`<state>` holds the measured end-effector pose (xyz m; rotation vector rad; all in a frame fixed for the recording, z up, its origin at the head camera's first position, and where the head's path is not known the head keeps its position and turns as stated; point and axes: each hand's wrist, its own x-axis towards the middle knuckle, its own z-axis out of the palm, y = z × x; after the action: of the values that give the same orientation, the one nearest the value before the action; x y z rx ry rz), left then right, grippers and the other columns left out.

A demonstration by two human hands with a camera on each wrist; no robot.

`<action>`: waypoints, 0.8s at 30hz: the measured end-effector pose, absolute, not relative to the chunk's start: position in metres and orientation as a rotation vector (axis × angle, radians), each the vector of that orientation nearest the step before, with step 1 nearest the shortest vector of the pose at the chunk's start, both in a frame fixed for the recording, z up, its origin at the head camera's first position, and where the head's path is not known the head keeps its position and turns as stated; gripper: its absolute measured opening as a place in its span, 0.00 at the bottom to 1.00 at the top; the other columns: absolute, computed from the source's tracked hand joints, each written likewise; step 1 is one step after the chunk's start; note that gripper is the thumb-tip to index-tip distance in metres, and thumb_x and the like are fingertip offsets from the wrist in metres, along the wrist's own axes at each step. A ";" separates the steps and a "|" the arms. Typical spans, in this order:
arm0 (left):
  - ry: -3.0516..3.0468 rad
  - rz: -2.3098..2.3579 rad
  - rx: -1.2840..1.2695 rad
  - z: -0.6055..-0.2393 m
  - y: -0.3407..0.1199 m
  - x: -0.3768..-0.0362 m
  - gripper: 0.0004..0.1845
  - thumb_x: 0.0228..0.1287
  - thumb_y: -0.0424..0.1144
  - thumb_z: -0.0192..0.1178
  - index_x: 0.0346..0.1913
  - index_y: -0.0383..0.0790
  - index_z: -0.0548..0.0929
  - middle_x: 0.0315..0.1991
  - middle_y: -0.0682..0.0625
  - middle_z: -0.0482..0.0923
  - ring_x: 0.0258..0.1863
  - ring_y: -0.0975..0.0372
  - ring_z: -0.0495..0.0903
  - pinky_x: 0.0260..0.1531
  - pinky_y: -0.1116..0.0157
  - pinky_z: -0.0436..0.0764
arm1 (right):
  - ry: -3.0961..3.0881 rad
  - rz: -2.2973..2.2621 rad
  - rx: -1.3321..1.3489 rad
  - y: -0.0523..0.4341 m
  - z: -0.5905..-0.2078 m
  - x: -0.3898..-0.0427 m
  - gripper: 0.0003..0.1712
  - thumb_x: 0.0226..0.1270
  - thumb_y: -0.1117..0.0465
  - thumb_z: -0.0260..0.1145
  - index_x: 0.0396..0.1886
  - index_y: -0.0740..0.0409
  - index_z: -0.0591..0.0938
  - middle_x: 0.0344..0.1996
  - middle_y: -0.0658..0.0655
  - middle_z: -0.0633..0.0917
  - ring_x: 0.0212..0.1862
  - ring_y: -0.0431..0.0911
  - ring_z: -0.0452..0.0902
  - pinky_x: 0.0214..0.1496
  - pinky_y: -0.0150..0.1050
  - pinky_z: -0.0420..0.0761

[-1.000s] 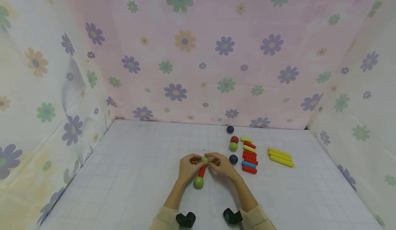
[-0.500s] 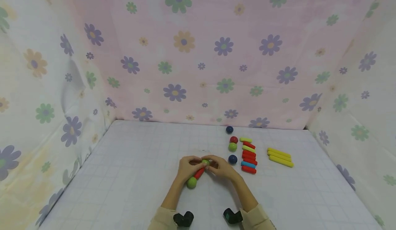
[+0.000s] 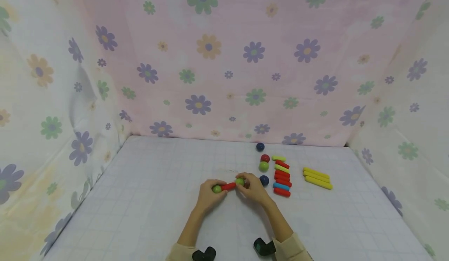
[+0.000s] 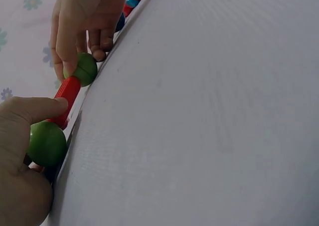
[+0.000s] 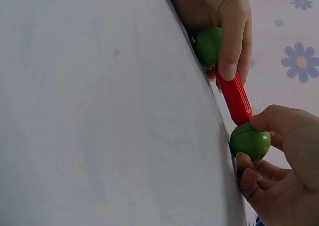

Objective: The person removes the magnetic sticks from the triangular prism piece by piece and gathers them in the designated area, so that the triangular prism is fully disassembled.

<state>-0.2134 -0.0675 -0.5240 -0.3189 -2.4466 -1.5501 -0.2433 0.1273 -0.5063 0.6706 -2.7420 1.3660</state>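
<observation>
A short red rod (image 3: 228, 186) lies sideways between two green balls, its ends meeting both of them. My left hand (image 3: 207, 194) curls round the left green ball (image 3: 217, 189), and its thumb presses along the red rod (image 4: 67, 101) in the left wrist view. At the other end my right hand (image 3: 255, 189) pinches the right green ball (image 5: 250, 142) between thumb and fingers. A thin dark seam crosses that ball in both wrist views. The pieces are close over the white tabletop, between the two hands.
Just right of my right hand is a dark blue ball (image 3: 264, 180). Behind it are a green ball (image 3: 264, 166), a red ball (image 3: 265, 158) and another blue ball (image 3: 260, 147). Several short rods (image 3: 282, 175) form a column, with yellow rods (image 3: 317, 178) farther right.
The rod with its two balls has swung from pointing towards me to lying sideways. My left hand has shifted from the far ball to the near one; my right hand has moved slightly right.
</observation>
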 end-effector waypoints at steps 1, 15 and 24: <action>-2.449 -1.524 -0.315 -0.524 -0.067 -0.213 0.12 0.46 0.32 0.68 0.38 0.36 0.86 0.37 0.46 0.82 0.40 0.56 0.77 0.41 0.64 0.74 | -2.745 1.375 0.665 0.127 -0.506 -0.243 0.16 0.60 0.66 0.64 0.48 0.62 0.79 0.35 0.54 0.77 0.29 0.42 0.70 0.30 0.29 0.73; -2.472 -1.498 -0.315 -0.527 -0.068 -0.214 0.11 0.51 0.34 0.68 0.39 0.35 0.86 0.38 0.44 0.82 0.40 0.56 0.77 0.39 0.66 0.72 | -2.746 1.231 0.649 0.125 -0.511 -0.241 0.13 0.55 0.65 0.68 0.42 0.58 0.82 0.34 0.53 0.77 0.32 0.42 0.68 0.33 0.30 0.72; -2.420 -1.534 -0.310 -0.529 -0.070 -0.216 0.11 0.50 0.35 0.68 0.38 0.35 0.86 0.37 0.44 0.84 0.39 0.55 0.79 0.40 0.66 0.73 | -2.650 1.292 0.527 0.122 -0.511 -0.236 0.12 0.56 0.65 0.69 0.41 0.60 0.81 0.31 0.53 0.77 0.29 0.41 0.69 0.30 0.29 0.72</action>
<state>-0.2158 -0.0698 -0.5287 -0.3104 -2.4200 -1.5338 -0.2363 0.1221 -0.5115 0.5270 -2.6504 1.2916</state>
